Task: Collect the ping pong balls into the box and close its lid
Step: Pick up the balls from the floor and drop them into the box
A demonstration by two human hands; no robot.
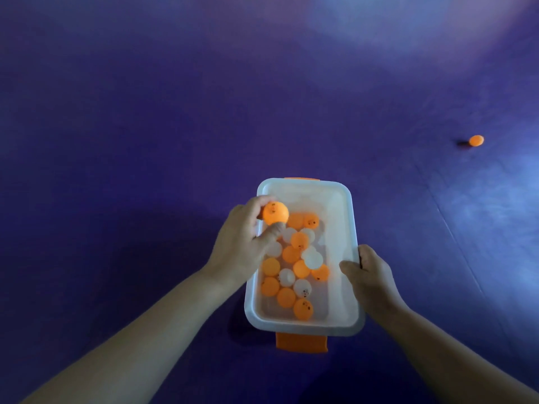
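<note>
My left hand (pixel 243 239) pinches an orange ball (pixel 275 212) between thumb and fingertips, held above the far-left corner of the open white box (pixel 350 217). Inside the box lies a heap of orange and white balls (pixel 294 266), mostly along its left side. An orange latch (pixel 302 342) sticks out at the near end. My right hand (pixel 369 274) clamps the box's right rim. Far right, one orange stray ball (pixel 476 140) sits alone on the purple floor (pixel 145 126).

One box (pixel 354 228), two hands (pixel 242 243), roughly twelve orange balls (pixel 275 212), about seven white balls (pixel 313 259)
</note>
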